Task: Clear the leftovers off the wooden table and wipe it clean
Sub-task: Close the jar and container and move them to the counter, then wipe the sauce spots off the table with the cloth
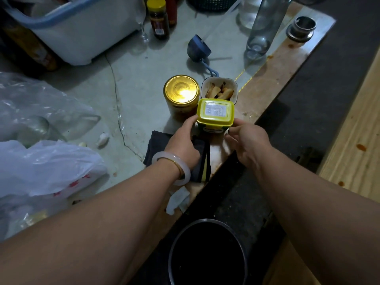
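A yellow-lidded plastic container [215, 114] stands near the table's right edge [267, 83]. My left hand [184, 142] holds its left side with the fingertips, and my right hand [246, 142] grips its right side. Behind it sit a gold-lidded jar [181, 93] and a white bowl of food pieces [219, 90]. Under my left hand lies a dark folded cloth [202, 163] with a yellow stripe. A crumpled white tissue [177, 199] lies at the near table edge.
Plastic bags [45, 161] fill the left side. A white tub [78, 31], sauce bottles [158, 17], a blue lid [198, 48] and a clear glass bottle [265, 23] stand at the back. A metal cap [301, 28] sits far right. A dark bin [207, 254] stands below.
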{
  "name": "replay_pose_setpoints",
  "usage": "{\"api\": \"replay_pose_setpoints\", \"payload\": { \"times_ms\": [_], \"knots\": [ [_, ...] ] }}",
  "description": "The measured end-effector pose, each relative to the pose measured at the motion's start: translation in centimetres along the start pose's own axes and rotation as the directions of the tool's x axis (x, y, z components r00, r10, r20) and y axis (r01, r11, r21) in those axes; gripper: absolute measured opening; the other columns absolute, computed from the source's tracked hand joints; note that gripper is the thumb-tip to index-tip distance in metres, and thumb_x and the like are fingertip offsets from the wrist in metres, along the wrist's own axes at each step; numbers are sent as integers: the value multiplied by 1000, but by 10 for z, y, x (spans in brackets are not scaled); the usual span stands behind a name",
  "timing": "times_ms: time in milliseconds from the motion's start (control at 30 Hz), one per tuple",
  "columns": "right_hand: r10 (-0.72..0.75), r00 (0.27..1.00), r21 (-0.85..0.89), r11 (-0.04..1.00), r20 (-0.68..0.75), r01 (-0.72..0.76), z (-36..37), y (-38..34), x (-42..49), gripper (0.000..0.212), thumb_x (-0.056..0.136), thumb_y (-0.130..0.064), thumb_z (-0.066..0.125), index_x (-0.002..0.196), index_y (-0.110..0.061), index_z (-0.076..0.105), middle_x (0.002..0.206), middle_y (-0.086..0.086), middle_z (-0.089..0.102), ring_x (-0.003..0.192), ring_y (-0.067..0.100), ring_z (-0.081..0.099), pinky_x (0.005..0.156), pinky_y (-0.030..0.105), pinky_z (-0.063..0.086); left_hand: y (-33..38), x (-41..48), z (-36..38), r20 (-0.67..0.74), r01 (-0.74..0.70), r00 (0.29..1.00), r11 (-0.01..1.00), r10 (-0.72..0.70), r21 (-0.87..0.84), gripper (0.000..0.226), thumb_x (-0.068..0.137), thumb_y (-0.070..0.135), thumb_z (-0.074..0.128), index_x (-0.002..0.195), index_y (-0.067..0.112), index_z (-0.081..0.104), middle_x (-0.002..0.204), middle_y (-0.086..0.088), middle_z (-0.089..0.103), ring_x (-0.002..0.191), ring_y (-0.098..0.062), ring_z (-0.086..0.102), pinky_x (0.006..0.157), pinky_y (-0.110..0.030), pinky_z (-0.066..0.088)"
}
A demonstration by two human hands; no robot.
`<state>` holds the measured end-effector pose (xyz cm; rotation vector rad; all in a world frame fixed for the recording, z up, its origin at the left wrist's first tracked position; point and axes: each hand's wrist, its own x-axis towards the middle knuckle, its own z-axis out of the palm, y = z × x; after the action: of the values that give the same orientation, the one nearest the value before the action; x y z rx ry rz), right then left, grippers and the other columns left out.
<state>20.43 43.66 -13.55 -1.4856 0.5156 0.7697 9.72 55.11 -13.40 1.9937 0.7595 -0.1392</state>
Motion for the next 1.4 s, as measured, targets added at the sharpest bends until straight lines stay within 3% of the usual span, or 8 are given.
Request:
{"api": "replay_pose_setpoints", "payload": {
  "times_ms": [100, 200, 367, 600, 800, 1133, 1267, 1400],
  "knots": [
    [-37, 999, -308, 951, -24, 28, 1, 22, -6, 30, 91, 1, 50, 119, 2, 61, 112, 24, 64, 84, 24, 60, 74, 34, 57, -9, -8, 4, -92, 22, 996, 996, -14, 84, 77, 77, -13, 48, 139, 32, 36, 138, 1, 45, 121, -21, 50, 98, -40, 47],
    [-73, 997, -586, 808, 14, 68, 9, 49, -24, 22, 82, -5, 64, 101, -16, 65, 113, 19, 68, 94, 28, 65, 89, 43, 56, -17, -17, 7, -110, 23, 994, 990, -8, 139, 72, 76, -12, 50, 136, 26, 40, 138, 1, 44, 121, -20, 49, 98, -37, 46],
    [-157, 984, -763, 626, 83, 164, 16, 68, -49, 55, 78, -22, 81, 122, -17, 50, 118, 6, 61, 110, 26, 60, 88, 38, 53, -26, -35, 6, -96, -1, 995, 977, 22, 212, 69, 77, -10, 52, 135, 26, 41, 137, 2, 41, 123, -18, 45, 97, -37, 45],
    [-49, 999, -738, 673, 7, 38, 26, 74, -46, 36, 74, -27, 82, 100, -8, 66, 99, 8, 68, 86, 26, 66, 56, 27, 46, -41, -53, 10, -17, -44, 999, 957, 51, 287, 73, 78, -8, 54, 141, 24, 34, 144, 4, 34, 130, -15, 38, 100, -23, 34],
    [-214, 964, -549, 793, 155, 265, 28, 71, -73, 14, 68, -33, 66, 62, -21, 62, 71, 2, 66, 77, 24, 65, 76, 47, 58, -46, -64, 10, -9, -94, 995, 950, 101, 299, 78, 75, -4, 57, 142, 24, 31, 143, 3, 33, 128, -19, 40, 101, -34, 41],
    [-492, 763, -381, 668, 418, 639, -17, 43, -117, 14, 84, -10, 53, 76, -22, 51, 70, -5, 52, 64, 6, 47, 54, 16, 36, -29, -77, 12, -122, -112, 983, 974, 138, 195, 103, 61, 5, 71, 147, 29, 19, 137, -4, 31, 129, -24, 39, 104, -42, 42],
    [-527, 742, -294, 694, 416, 658, -44, 27, -128, 18, 83, -5, 50, 80, -23, 52, 66, -12, 53, 63, 4, 47, 57, 19, 39, -5, -87, 22, -94, -57, 993, 988, 71, 145, 110, 60, 13, 77, 149, 29, 15, 145, -4, 28, 133, -20, 36, 106, -36, 38],
    [-534, 764, -150, 776, 362, 613, -74, 3, -142, 32, 83, 4, 50, 75, -27, 51, 67, -15, 53, 66, 2, 49, 61, 16, 40, 35, -106, 26, 49, -7, 999, 988, 15, -153, 108, 35, 35, 72, 136, 40, 37, 123, 4, 57, 111, -8, 57, 93, -41, 50]
  ]
}}
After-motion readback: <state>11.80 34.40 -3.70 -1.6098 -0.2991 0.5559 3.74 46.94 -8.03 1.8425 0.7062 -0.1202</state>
